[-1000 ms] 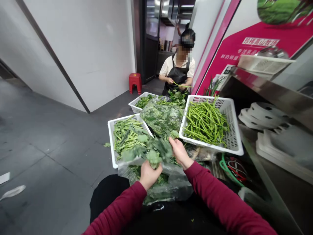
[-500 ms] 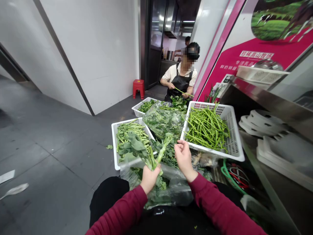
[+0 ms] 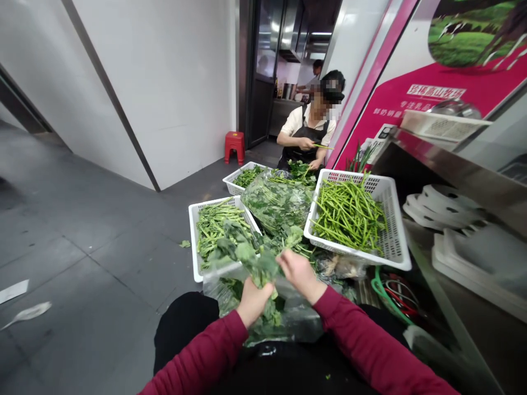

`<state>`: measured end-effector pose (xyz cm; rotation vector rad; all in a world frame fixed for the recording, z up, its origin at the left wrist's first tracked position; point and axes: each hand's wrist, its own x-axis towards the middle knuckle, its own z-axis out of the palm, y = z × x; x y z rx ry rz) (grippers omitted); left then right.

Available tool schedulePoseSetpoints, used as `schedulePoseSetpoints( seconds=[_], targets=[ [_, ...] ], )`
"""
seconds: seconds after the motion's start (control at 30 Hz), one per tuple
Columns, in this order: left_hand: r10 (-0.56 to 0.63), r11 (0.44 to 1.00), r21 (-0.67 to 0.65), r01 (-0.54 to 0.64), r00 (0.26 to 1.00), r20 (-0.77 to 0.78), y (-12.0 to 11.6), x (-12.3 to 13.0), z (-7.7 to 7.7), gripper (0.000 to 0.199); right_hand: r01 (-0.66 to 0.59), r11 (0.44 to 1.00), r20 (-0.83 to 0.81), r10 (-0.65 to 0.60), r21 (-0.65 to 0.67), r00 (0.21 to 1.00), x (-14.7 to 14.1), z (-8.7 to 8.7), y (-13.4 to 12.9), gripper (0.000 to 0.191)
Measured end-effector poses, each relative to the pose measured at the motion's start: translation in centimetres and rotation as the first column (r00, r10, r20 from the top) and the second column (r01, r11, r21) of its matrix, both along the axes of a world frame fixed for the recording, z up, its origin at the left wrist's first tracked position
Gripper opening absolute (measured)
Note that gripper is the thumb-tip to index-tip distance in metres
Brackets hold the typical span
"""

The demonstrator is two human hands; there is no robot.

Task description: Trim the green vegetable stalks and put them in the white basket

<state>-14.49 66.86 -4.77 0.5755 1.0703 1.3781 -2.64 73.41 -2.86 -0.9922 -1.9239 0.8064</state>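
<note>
My left hand (image 3: 254, 300) is closed round the base of a leafy green vegetable (image 3: 257, 263), whose leaves spread up and forward. To its right, my right hand (image 3: 300, 272) has its fingers pinched at the edge of the leaves; what they grip is too small to make out. Below both hands lies an open clear plastic bag (image 3: 302, 317) with more greens in it. A white basket (image 3: 196, 241) of cut green stems stands at the left, partly behind the leaves. The white basket (image 3: 394, 219) at the right holds long thin green stems.
Beyond a bagged heap of leafy greens (image 3: 275, 203) sits a person (image 3: 307, 131) in a dark apron, holding a stem. A smaller white basket (image 3: 227, 184) and a red stool (image 3: 234, 147) are farther back. A metal shelf (image 3: 444, 159) juts in at the right.
My right hand has moved left and in to the leaves. The vegetable in my left hand has turned, its leaves now nearer my right fingers. The other person's hands have shifted.
</note>
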Motion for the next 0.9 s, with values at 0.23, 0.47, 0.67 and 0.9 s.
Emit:
schedulePoseSetpoints(
  seconds=[0.23, 0.47, 0.67, 0.9],
  targets=[
    [-0.330, 0.933, 0.037, 0.357, 0.813, 0.481, 1.2, -2.3, 0.6, 0.021, -0.059, 0.852, -0.451, -0.216, -0.520, 0.866, 1.8, 1.2, 1.3, 0.025],
    [-0.458, 0.865, 0.114, 0.489, 0.673, 0.580, 1.2, -2.2, 0.2, 0.022, -0.397, 0.745, -0.722, -0.160, -0.536, 0.673, 1.4, 3.0, 2.3, 0.022],
    [-0.387, 0.912, 0.076, 0.404, 0.780, 0.492, 0.8, -1.7, 0.4, 0.023, -0.473, 0.615, -0.761, -0.373, -0.631, 0.530, 0.1, 1.7, 1.6, 0.018],
    [-0.208, 0.978, 0.028, 0.206, 0.967, 0.146, 0.1, -1.0, 0.9, 0.020, -0.587, 0.377, -0.689, -0.514, -0.716, 0.511, 0.0, -0.3, -0.7, 0.021]
  ],
)
